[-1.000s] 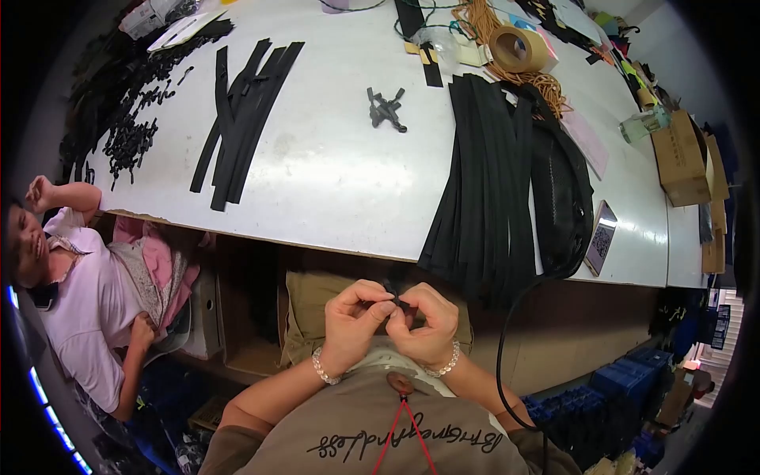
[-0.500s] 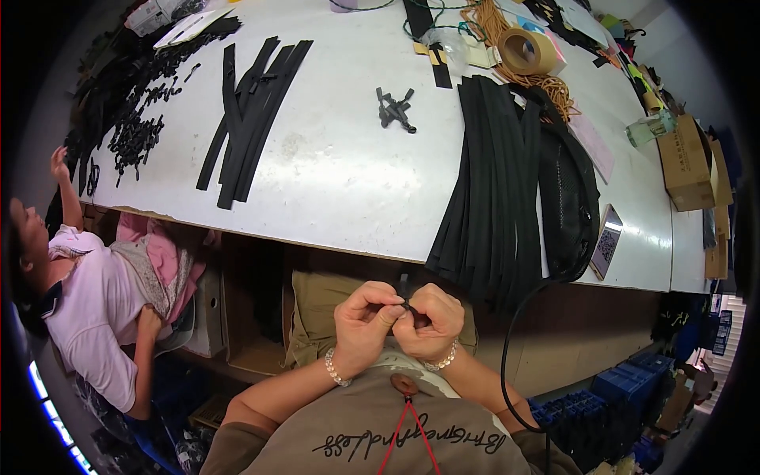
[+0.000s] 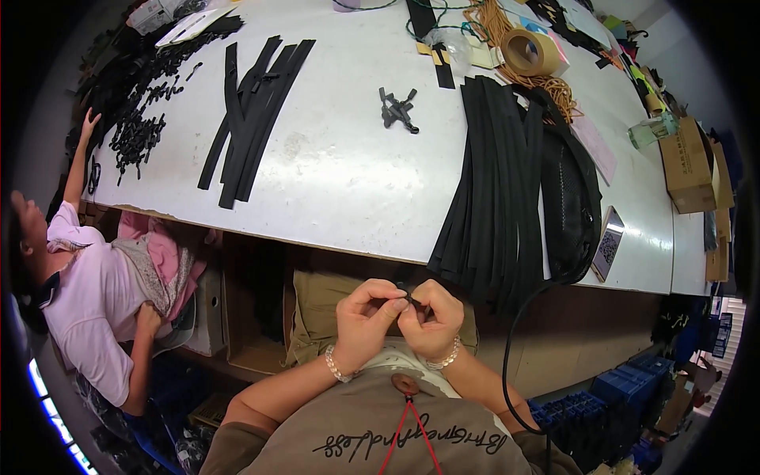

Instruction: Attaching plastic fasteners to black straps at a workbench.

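Observation:
My left hand [image 3: 366,318] and my right hand [image 3: 431,321] meet in front of my chest, just off the table's near edge. Both are closed, fingertips pinching one small black piece [image 3: 405,290] that looks like a zipper pull. Fingers cover most of it, so its exact shape is hidden. Beyond my hands, a small heap of dark zipper pulls [image 3: 397,109] lies on the white table [image 3: 340,182]. To its right, a thick bundle of long black zipper strips [image 3: 491,182] hangs over the near edge. Several more black strips [image 3: 257,119] lie crossed at the left.
A black mesh bag [image 3: 571,202] and a phone [image 3: 608,244] lie right of the bundle. A tape roll [image 3: 529,53] sits among tan cord. Small black parts [image 3: 138,142] are scattered far left, near a co-worker [image 3: 87,309]. A black cable [image 3: 508,348] runs past my right arm.
The black piece has turned between my fingertips and no longer sticks up above them as far. The co-worker's raised arm has reached farther over the table.

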The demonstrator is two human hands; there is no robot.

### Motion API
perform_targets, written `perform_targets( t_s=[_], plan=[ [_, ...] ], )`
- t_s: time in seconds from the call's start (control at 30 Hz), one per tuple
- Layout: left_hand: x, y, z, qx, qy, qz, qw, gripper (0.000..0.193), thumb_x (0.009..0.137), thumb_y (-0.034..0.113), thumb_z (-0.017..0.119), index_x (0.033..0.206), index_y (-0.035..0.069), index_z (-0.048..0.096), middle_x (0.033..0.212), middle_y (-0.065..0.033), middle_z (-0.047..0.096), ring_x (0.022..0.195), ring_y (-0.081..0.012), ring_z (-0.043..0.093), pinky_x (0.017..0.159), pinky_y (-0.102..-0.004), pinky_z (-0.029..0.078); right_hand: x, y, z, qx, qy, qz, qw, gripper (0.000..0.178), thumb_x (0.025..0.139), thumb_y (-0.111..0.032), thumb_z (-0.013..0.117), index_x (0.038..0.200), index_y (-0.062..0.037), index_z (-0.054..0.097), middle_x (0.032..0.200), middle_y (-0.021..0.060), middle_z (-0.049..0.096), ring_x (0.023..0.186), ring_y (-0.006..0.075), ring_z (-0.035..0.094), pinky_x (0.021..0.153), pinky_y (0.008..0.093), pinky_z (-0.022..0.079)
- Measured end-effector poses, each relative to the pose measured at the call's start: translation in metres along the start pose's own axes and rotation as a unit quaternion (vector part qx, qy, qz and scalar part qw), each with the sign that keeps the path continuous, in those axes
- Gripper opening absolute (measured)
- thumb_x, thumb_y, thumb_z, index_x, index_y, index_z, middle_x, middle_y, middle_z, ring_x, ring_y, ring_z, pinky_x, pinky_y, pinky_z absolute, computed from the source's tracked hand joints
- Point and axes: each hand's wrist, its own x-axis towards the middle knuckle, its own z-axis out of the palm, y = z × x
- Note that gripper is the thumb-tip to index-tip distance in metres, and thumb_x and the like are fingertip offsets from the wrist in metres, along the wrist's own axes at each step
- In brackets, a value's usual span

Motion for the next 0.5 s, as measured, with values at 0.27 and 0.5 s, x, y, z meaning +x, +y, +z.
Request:
perform_targets(
  t_s=[0.27,0.5],
  plan=[
    [0.019,-0.012,-0.015,0.002,0.028,-0.218,0.975,0.015,0.086,0.006,0.063,0.100,-0.001,0.065,0.088,-0.0030,0.066,0.077,-0.0053,0.057,0.069,-0.0190,0.046,-0.013,0.040,-0.008,0.302,-0.054,0.415,0.857,0.013,0.088,-0.008,0.060,0.076,-0.0055,0.054,0.061,-0.0003,0.054,0.048,0.0034,0.047,0.042,0.0181,0.033],
    [0.028,-0.032,-0.020,-0.041,0.067,-0.233,0.969,0.015,0.086,0.007,0.064,0.098,-0.002,0.064,0.087,-0.0032,0.066,0.076,-0.0066,0.058,0.070,-0.0197,0.048,-0.013,0.048,-0.001,0.356,0.010,0.458,0.814,0.011,0.087,-0.009,0.063,0.089,-0.0014,0.055,0.069,0.0024,0.056,0.052,0.0080,0.050,0.048,0.0201,0.039]
  ],
)
